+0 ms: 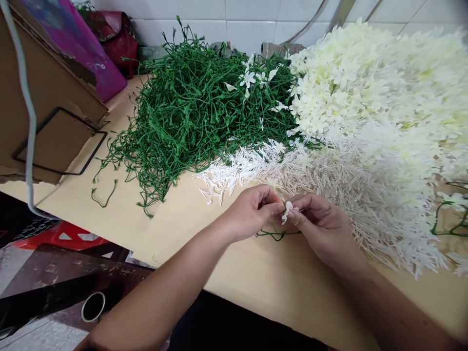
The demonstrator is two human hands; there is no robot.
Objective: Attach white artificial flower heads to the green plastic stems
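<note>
Over the front of the table, my left hand (pixel 258 212) and my right hand (pixel 320 222) meet with their fingertips pinched. Between them is a small white artificial flower (pixel 288 210); my right thumb and forefinger grip it. My left fingers are closed at the flower's left side, by a green stem (pixel 280 235) that runs below both hands. How the stem joins the flower is hidden by the fingers. Just behind my hands lies a pile of thin white plastic stamens (pixel 252 163). A loose pale petal piece (pixel 273 184) shows above my left fingertips.
A big heap of green plastic stems (pixel 190 107) stands at the back centre, with cream flower heads (pixel 365 78) piled at the back right. A cardboard box (pixel 47 92), black wire frame (pixel 86 153) and grey cable (pixel 29 112) are at left. More stems (pixel 451 219) lie far right.
</note>
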